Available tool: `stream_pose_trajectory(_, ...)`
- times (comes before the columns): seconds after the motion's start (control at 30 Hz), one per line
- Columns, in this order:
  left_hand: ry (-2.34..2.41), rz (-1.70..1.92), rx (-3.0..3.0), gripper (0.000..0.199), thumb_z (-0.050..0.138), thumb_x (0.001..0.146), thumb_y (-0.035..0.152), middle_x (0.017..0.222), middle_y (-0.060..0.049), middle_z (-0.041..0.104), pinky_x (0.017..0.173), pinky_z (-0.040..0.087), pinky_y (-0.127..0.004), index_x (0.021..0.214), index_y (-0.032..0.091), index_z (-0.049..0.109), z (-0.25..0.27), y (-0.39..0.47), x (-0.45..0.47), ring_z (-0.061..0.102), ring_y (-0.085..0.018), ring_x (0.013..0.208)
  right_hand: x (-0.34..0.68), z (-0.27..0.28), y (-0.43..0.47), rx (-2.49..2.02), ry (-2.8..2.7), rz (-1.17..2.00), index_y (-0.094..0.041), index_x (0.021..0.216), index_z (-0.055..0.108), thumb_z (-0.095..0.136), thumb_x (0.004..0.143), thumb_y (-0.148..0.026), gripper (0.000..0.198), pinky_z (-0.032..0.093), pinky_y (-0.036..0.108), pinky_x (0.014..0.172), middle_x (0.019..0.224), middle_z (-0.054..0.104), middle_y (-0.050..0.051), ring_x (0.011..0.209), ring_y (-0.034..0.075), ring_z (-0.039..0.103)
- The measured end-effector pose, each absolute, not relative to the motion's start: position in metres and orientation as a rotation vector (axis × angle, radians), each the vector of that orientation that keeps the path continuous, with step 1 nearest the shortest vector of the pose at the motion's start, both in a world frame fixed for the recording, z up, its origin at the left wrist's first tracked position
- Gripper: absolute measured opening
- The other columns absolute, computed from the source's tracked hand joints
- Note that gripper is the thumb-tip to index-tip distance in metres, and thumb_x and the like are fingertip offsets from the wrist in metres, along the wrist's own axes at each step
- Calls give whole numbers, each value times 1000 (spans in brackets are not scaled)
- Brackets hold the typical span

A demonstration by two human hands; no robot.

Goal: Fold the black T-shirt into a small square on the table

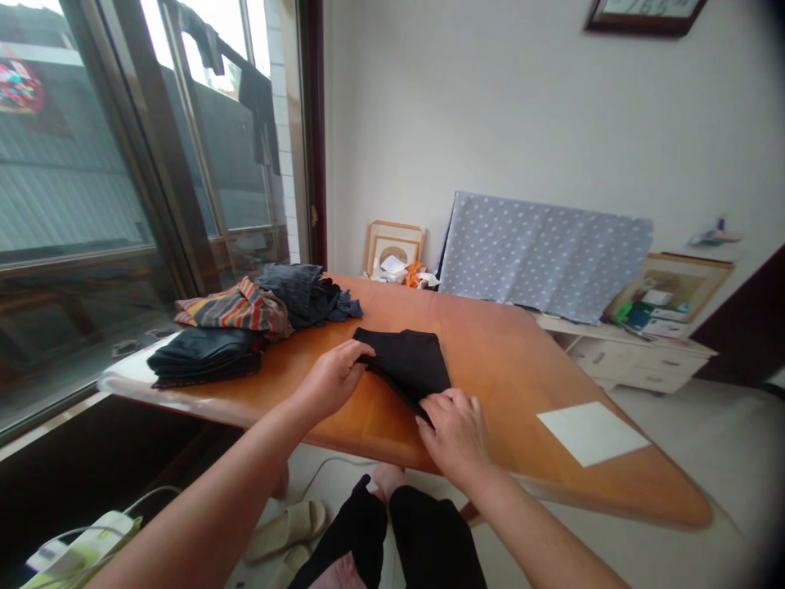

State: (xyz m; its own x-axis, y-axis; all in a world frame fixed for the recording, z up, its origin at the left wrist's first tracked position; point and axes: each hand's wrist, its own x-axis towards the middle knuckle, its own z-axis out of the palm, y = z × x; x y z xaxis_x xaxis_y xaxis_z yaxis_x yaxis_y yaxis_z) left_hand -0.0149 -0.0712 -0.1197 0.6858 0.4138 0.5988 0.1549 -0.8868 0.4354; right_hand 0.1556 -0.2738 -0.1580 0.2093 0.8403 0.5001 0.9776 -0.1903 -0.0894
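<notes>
Both hands gripped one black cloth [410, 356], which lay on the wooden table [496, 368] near its front edge. The left hand [337, 378] was nearly closed, its thumb and fingers pinching the left end of the cloth's near edge. The right hand [455, 435] was closed less tightly: its fingers were bent and lay over the cloth's near right corner, with the thumb at the edge, so that the fabric sat in the narrow gap between. The undersides of the fingers were hidden. The near edge ran slantwise between the hands and was slightly raised; the far part of the cloth rested flat on the table.

To the left of the left hand, and apart from it, stood a dark folded stack [205, 352]. A striped garment [233, 308] lay just behind it, touching loose grey clothes [298, 293]. To the right of the right hand, well apart, a white sheet [592, 433] lay flat near the table's edge.
</notes>
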Motion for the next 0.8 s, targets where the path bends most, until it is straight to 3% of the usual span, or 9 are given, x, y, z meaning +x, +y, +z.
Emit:
stream_pose_trajectory(0.2, 477, 1106, 2391, 25, 52, 88, 20, 103, -5, 70, 87, 50, -33, 110, 22, 65, -95, -47, -8, 66, -22, 97, 198, -164, -306, -2173, -1598, -565, -30, 98, 74, 64, 87, -26, 15, 32, 48, 94, 128, 61, 7, 117, 31, 47)
stream_pose_trajectory(0.3, 459, 1092, 2347, 25, 53, 86, 20, 97, -4, 70, 83, 50, -32, 107, 22, 67, -90, -44, -3, 65, -21, 90, 207, -173, -310, -2134, -1624, -490, -31, 101, 74, 65, 87, -30, 17, 34, 49, 96, 131, 61, 7, 121, 31, 47)
stream_pose_trajectory(0.4, 443, 1092, 2326, 22, 54, 86, 22, 95, -4, 69, 83, 49, -32, 104, 21, 67, -86, -44, -1, 65, -21, 90, 210, -176, -306, -2046, -1603, -281, -26, 97, 72, 62, 88, -31, 15, 40, 42, 90, 116, 69, 7, 111, 27, 56)
stream_pose_trajectory(0.47, 438, 1089, 2300, 21, 56, 87, 24, 94, -4, 69, 82, 49, -32, 104, 21, 68, -82, -43, -1, 64, -21, 89, 215, -169, -300, -1999, -1483, -92, -22, 90, 69, 58, 89, -32, 15, 44, 34, 77, 94, 71, 5, 90, 22, 61)
stream_pose_trajectory(0.57, 428, 1119, 2225, 20, 59, 86, 26, 91, -3, 69, 78, 48, -30, 102, 21, 70, -69, -38, -2, 63, -19, 83, 231, -138, -290, -1931, -1219, 35, -21, 82, 64, 57, 88, -36, 18, 40, 27, 60, 70, 64, -1, 64, 16, 57)
stream_pose_trajectory(0.7, 415, 1258, 2138, 15, 68, 81, 27, 88, -2, 68, 82, 47, -30, 94, 22, 73, -39, -31, -3, 60, -19, 85, 253, -68, -280, -1666, -1080, -127, -20, 87, 62, 65, 81, -37, 18, 42, 26, 60, 72, 64, -2, 63, 14, 56)
stream_pose_trajectory(0.8, 388, 1273, 1969, 17, 73, 77, 28, 87, -1, 68, 81, 47, -28, 93, 21, 73, -15, -34, -1, 60, -18, 85, 258, -15, -277, -1500, -1046, -158, -18, 118, 57, 70, 78, -33, 44, 44, 25, 61, 76, 65, -2, 63, 13, 58)
